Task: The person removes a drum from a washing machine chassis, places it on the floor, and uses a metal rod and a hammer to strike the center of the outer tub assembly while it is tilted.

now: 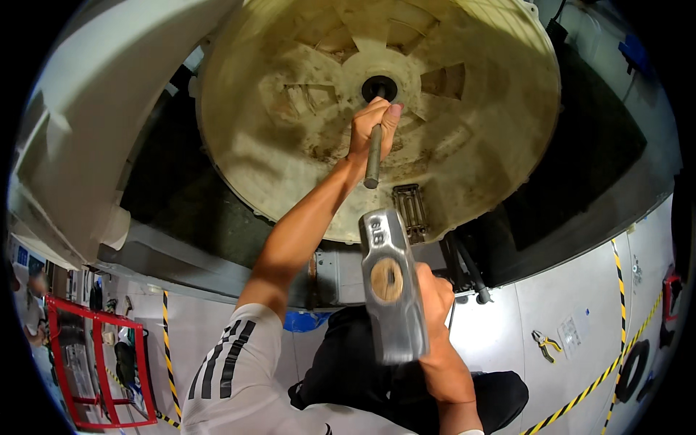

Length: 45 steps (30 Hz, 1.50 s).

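Observation:
My left hand (365,134) is wrapped round a grey metal rod (373,161). The rod's far end meets the dark round hub (380,85) at the centre of a large, stained, cream-coloured washing machine tub (250,148); its exact contact there is hidden by my fingers. Its blunt near end points back toward me. Closer in, my right hand (433,296) grips a heavy sledgehammer, its steel head (397,322) apart from the rod and below it. The handle's wooden end shows in the head's eye; most of the handle is hidden.
A looped metal heating element (410,210) sits at the tub's lower wall. Black hoses (464,268) hang below it. Yellow-handled pliers (545,346) lie on the pale floor at right, near striped tape (587,391). A red metal frame (98,355) stands at left.

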Each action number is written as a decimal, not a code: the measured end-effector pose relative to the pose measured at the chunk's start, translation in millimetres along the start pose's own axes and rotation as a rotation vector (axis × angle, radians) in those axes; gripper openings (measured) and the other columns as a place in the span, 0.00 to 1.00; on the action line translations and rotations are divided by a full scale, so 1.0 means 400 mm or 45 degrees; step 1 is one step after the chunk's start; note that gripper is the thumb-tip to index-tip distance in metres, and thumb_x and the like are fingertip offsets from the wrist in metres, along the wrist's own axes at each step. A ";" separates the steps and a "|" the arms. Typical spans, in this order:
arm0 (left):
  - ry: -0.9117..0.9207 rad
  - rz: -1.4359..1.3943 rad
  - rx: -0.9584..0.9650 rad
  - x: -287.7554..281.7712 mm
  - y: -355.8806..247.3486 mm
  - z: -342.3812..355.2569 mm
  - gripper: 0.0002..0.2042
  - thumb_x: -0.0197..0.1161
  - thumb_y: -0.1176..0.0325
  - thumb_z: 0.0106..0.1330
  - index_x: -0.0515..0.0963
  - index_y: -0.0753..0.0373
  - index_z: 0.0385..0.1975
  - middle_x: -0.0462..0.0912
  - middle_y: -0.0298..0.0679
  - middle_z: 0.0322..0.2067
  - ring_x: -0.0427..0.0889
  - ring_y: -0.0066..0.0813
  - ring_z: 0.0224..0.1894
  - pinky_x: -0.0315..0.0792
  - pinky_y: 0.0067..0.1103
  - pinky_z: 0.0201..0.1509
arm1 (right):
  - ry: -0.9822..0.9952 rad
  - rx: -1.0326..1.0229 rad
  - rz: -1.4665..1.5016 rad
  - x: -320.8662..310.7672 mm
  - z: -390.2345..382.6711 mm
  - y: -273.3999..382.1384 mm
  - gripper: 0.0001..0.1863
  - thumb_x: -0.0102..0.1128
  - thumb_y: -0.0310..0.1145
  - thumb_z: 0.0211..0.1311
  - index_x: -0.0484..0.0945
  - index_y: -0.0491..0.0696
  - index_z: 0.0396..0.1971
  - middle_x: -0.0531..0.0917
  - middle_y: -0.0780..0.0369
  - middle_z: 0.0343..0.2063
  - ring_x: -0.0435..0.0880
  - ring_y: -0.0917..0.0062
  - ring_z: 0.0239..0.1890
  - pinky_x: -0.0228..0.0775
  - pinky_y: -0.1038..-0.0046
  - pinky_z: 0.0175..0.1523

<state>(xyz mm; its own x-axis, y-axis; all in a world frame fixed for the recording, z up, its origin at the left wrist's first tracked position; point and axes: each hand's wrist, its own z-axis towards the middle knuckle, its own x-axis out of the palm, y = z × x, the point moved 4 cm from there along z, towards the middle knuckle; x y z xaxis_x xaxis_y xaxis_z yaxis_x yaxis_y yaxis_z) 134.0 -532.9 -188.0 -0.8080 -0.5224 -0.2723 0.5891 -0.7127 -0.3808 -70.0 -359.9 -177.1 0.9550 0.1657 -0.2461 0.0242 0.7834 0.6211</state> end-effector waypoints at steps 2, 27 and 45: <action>0.010 0.039 -0.006 -0.002 -0.010 0.010 0.20 0.47 0.66 0.72 0.64 0.72 0.17 0.63 0.39 0.17 0.68 0.28 0.24 0.74 0.27 0.41 | -0.051 -0.081 0.083 0.001 0.009 0.023 0.09 0.59 0.23 0.45 0.70 0.39 0.27 0.73 0.55 0.14 0.75 0.63 0.15 0.65 0.70 0.20; 0.026 -0.078 0.076 0.008 -0.074 -0.031 0.15 0.46 0.73 0.70 0.65 0.75 0.20 0.67 0.42 0.20 0.67 0.30 0.26 0.77 0.36 0.46 | -0.021 0.191 0.136 -0.024 -0.067 -0.066 0.10 0.64 0.24 0.42 0.73 0.39 0.25 0.76 0.57 0.16 0.77 0.70 0.14 0.66 0.75 0.20; 0.160 -0.370 -0.096 0.031 -0.470 -0.043 0.14 0.47 0.77 0.67 0.63 0.73 0.16 0.64 0.41 0.17 0.68 0.32 0.24 0.79 0.41 0.40 | -0.242 0.419 -0.068 -0.196 -0.019 -0.016 0.03 0.63 0.29 0.50 0.79 0.47 0.24 0.80 0.60 0.20 0.78 0.66 0.19 0.70 0.71 0.24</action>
<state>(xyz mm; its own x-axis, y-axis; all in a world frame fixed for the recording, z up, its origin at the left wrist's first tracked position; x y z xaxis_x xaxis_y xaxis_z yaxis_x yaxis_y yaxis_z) 13.0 -397.5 -134.9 -0.9394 -0.2367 -0.2478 0.3353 -0.7843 -0.5220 -147.3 -373.3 -167.4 0.9869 -0.0080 -0.1613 0.1392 0.5488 0.8243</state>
